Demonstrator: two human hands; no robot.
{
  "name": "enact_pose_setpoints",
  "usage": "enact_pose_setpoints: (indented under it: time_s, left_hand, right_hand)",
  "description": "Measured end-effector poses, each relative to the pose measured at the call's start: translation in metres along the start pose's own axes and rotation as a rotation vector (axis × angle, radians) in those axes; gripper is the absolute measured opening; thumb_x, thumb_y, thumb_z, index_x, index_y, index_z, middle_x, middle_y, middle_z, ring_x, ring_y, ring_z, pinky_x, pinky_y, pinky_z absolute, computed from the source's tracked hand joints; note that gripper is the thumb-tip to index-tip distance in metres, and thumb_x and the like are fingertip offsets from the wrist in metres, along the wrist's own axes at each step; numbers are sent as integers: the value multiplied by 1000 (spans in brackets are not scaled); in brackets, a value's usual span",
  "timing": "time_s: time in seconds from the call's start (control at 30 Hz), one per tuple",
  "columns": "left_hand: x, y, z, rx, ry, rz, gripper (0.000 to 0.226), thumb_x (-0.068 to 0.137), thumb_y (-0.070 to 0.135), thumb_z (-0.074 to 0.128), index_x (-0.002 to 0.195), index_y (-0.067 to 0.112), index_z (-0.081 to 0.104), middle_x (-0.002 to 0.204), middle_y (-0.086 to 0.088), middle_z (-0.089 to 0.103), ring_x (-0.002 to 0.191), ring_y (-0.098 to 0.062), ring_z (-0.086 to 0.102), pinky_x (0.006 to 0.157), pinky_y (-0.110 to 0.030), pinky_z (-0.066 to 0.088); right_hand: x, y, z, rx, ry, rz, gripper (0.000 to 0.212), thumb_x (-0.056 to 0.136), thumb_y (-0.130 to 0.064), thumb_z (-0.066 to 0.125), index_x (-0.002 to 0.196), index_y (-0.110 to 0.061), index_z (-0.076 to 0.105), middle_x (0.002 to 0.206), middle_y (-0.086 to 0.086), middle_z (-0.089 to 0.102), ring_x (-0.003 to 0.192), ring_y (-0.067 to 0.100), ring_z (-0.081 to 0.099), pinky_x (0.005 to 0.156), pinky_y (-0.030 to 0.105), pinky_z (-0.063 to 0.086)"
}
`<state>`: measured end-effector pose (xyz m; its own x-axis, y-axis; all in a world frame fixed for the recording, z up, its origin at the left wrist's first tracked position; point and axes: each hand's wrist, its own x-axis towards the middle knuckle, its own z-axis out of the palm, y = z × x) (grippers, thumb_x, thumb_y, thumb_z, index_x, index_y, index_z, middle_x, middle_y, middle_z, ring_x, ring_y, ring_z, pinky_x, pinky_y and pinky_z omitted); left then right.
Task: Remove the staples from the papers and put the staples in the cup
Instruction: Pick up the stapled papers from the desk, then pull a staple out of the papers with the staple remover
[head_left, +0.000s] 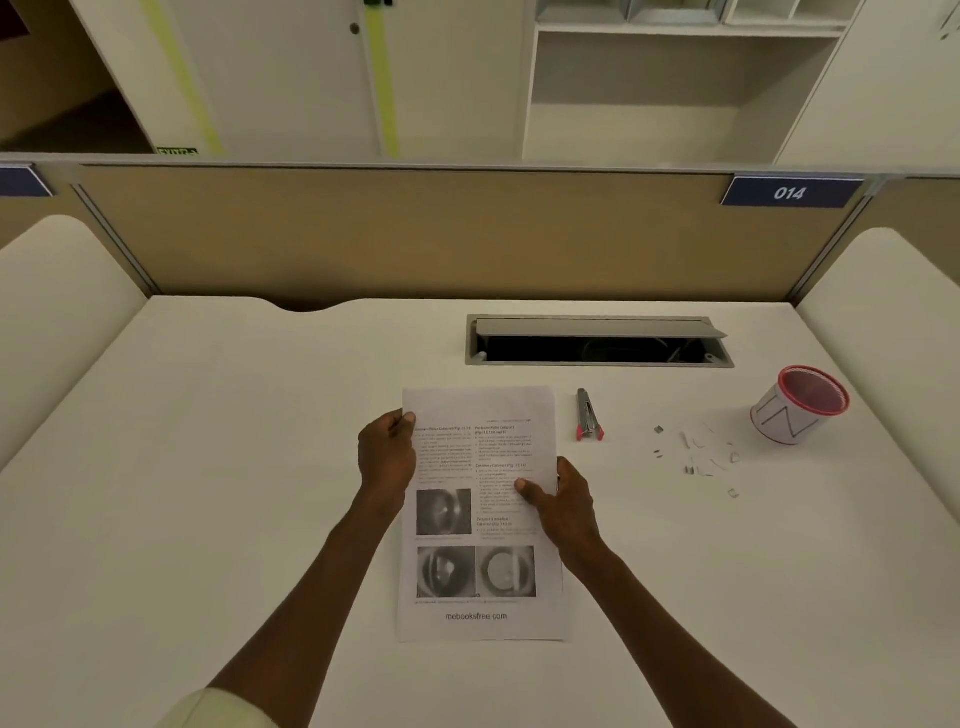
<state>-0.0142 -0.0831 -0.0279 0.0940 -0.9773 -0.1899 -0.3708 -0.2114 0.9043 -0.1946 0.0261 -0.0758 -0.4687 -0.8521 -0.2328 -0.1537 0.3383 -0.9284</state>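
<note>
Head camera is looking down at a white desk (218, 467). Both hands are holding the papers (480, 519) in the middle of it. The left hand (387, 460) is pinching the left edge near the top, and the right hand (563, 501) is pinching the right edge. The staple remover (588, 415) is lying just beside the papers. Loose staples (698, 457) are sitting near the cup (797, 405), at the right
</note>
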Motion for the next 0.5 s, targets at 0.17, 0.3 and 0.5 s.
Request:
enact_pose_setpoints:
  time_s: [0.17, 0.3, 0.5]
  left_hand:
    - [5, -11, 13, 36, -23, -16, 29, 100, 25, 45, 89, 6, 64, 78, -2, 64, 66, -15, 57, 55, -25, 39]
    - [9, -21, 19, 70, -43, -19, 30, 100, 24, 45, 86, 6, 64, 77, -3, 64, 66, -17, 57, 55, -26, 39]
    - [17, -28, 28, 97, -63, -11, 27, 99, 24, 47, 86, 10, 66, 79, -5, 68, 69, -20, 61, 55, -25, 41]
  right_hand:
    - [14, 12, -6, -51, 75, 57, 35, 88, -28, 68, 116, -13, 55, 109, 1, 66, 86, 14, 65, 61, 12, 47]
    - [41, 7, -27, -227, 259, 13, 30, 88, -27, 66, 112, -9, 61, 97, 4, 70, 75, 12, 62, 62, 14, 42]
    - [108, 5, -53, -619, 320, -25, 38, 85, -28, 66, 107, 3, 56, 104, 20, 61, 100, 35, 53, 79, 34, 37]
